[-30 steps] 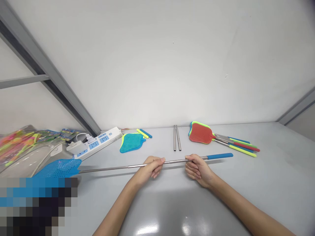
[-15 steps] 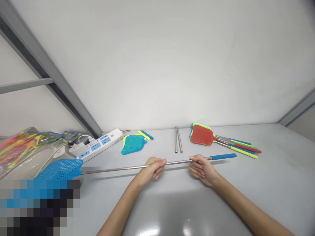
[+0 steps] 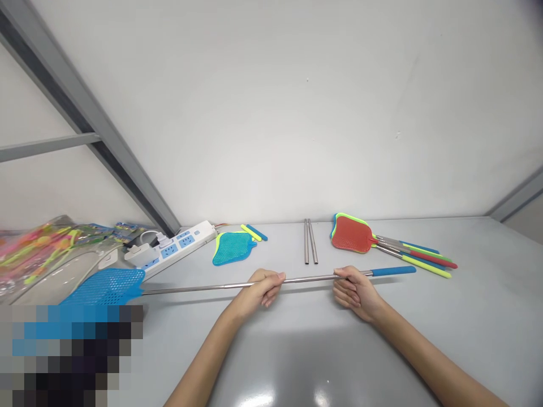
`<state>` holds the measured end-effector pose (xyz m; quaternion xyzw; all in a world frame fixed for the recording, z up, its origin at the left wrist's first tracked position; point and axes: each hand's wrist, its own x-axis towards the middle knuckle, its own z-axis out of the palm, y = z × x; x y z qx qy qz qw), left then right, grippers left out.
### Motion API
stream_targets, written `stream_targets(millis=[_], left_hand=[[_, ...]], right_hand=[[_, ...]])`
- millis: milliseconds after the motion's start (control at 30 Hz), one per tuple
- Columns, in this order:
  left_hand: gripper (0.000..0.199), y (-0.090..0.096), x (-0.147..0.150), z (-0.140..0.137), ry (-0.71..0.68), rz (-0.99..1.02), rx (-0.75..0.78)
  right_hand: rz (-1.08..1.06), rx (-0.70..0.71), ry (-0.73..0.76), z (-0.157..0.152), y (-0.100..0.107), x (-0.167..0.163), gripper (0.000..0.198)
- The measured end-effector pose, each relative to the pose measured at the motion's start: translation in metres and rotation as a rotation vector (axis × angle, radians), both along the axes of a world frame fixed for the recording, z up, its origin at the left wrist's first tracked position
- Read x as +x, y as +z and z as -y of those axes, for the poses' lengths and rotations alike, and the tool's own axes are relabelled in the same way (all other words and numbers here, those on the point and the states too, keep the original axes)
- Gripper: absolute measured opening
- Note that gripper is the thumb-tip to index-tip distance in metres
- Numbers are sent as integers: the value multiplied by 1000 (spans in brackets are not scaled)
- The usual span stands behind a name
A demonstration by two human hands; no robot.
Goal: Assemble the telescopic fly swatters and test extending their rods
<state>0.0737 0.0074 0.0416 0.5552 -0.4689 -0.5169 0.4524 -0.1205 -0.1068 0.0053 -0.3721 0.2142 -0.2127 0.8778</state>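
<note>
A blue fly swatter (image 3: 311, 279) with a long metal telescopic rod lies across both my hands, just above the table. Its perforated blue head is at the left, partly covered by a pixelated patch, and its blue grip at the right. My left hand (image 3: 263, 287) is closed round the middle of the rod. My right hand (image 3: 355, 293) pinches the rod close to the grip, fingers curled. Behind the rod lie two bare metal tubes (image 3: 310, 243). Assembled swatters with a red head (image 3: 352, 234) on top are stacked at the right.
Loose blue and yellow-green swatter heads (image 3: 233, 249) lie at the back left beside small yellow and blue grips (image 3: 254, 232). A white power strip (image 3: 180, 249) with plugs stands left of them. Bagged colourful items (image 3: 46, 249) fill the far left. A wall rises behind the table.
My right hand has moved slightly right along with the blue grip, so the gap between my hands is a little wider. The view has shifted slightly.
</note>
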Motion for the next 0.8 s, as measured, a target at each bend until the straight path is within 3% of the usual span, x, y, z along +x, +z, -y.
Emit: stream_targets(millis=[800], left_hand=[[44,-2,15,-2,-2,60,7]], right_hand=[[16,-10,9,8,-2,-1,45]])
